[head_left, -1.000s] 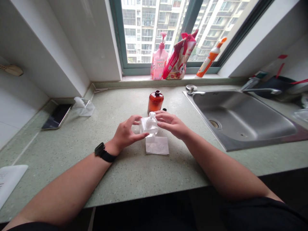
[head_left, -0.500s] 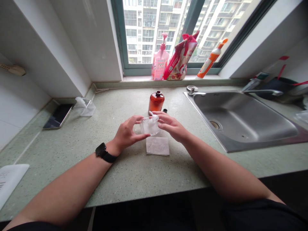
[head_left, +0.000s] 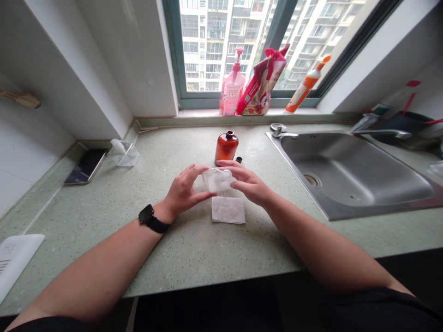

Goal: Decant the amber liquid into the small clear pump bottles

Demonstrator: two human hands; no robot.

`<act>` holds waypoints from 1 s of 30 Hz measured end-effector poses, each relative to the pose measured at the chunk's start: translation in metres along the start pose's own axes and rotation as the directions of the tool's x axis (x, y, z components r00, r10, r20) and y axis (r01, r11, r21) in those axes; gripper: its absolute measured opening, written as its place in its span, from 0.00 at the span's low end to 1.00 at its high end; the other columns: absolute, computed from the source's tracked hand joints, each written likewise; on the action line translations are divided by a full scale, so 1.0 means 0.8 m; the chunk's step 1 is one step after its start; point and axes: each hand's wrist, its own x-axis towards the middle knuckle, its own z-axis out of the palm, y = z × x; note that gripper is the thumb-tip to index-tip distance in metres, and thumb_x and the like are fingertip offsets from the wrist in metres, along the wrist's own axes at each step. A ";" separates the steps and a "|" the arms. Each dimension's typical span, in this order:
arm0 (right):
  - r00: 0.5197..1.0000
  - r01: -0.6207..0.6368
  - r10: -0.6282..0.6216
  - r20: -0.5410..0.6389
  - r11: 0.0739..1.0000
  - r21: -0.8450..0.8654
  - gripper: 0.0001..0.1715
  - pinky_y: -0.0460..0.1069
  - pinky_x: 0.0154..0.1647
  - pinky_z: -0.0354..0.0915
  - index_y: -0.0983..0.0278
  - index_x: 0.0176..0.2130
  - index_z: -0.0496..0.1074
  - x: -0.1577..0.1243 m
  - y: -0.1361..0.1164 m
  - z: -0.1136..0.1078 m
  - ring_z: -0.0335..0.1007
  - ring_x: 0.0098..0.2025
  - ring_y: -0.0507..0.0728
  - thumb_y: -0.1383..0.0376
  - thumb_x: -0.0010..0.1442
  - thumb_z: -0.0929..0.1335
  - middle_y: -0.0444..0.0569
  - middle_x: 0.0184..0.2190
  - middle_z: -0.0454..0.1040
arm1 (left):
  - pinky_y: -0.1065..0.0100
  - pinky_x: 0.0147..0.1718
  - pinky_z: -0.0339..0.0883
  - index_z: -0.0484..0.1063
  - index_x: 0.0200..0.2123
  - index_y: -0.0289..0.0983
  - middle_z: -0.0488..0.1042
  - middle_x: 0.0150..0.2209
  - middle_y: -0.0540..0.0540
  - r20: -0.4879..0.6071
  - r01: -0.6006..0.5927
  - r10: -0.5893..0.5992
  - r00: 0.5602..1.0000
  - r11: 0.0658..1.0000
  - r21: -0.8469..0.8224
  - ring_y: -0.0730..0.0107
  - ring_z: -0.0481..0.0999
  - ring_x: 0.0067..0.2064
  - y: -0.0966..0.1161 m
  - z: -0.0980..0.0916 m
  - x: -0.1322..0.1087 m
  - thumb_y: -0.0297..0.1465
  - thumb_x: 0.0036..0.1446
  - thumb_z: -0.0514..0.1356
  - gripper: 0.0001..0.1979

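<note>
Head view: left hand (head_left: 184,191) pinches a boxy, clear plastic container (head_left: 218,181); right hand (head_left: 249,185) curved, grip unclear.

On the windowsill (head_left: 199,112), a pink pump bottle (head_left: 231,94) stands beside a red printed bag (head_left: 261,87), with an orange-and-white bottle (head_left: 303,91) further right. A stainless-steel sink (head_left: 356,170) is set into the worktop (head_left: 166,147); a smartphone (head_left: 85,167) lies near the left wall (head_left: 24,152).

This looks like a kitchen; a steel sink (head_left: 353,170) is set into a speckled counter (head_left: 194,258).
</note>
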 end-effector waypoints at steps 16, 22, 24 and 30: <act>0.997 0.079 -0.079 0.005 0.981 -0.180 0.37 0.69 0.79 0.53 0.44 0.61 0.78 -0.001 -0.006 -0.002 0.61 0.74 0.64 0.71 0.58 0.68 0.42 0.70 0.69 | 0.41 0.74 0.60 0.65 0.66 0.44 0.79 0.60 0.41 -0.009 -0.016 0.016 1.000 1.000 0.009 0.53 0.81 0.61 0.002 0.000 0.003 0.42 0.62 0.72 0.33; 0.991 0.048 -0.075 -0.112 0.974 -0.223 0.19 0.70 0.78 0.55 0.49 0.42 0.85 0.002 -0.004 -0.018 0.65 0.72 0.65 0.70 0.60 0.69 0.41 0.66 0.73 | 0.41 0.73 0.62 0.65 0.65 0.43 0.80 0.59 0.41 -0.022 0.020 -0.020 1.000 1.000 0.011 0.52 0.81 0.60 0.003 -0.001 0.003 0.42 0.62 0.72 0.33; 0.986 0.042 -0.076 -0.149 0.974 -0.221 0.16 0.70 0.78 0.57 0.49 0.44 0.84 0.003 -0.003 -0.022 0.67 0.70 0.65 0.68 0.62 0.70 0.44 0.64 0.74 | 0.42 0.71 0.65 0.66 0.65 0.43 0.80 0.59 0.41 -0.037 0.042 -0.042 0.998 0.999 0.005 0.52 0.80 0.61 0.002 -0.002 0.003 0.42 0.62 0.72 0.32; 0.986 0.155 -0.167 -0.019 0.945 -0.288 0.33 0.70 0.77 0.59 0.45 0.66 0.74 0.002 -0.011 -0.009 0.64 0.72 0.66 0.55 0.63 0.77 0.50 0.66 0.71 | 0.43 0.72 0.64 0.67 0.65 0.42 0.80 0.59 0.41 -0.028 0.004 -0.004 1.000 1.000 -0.001 0.54 0.82 0.59 0.003 -0.001 0.004 0.42 0.61 0.73 0.33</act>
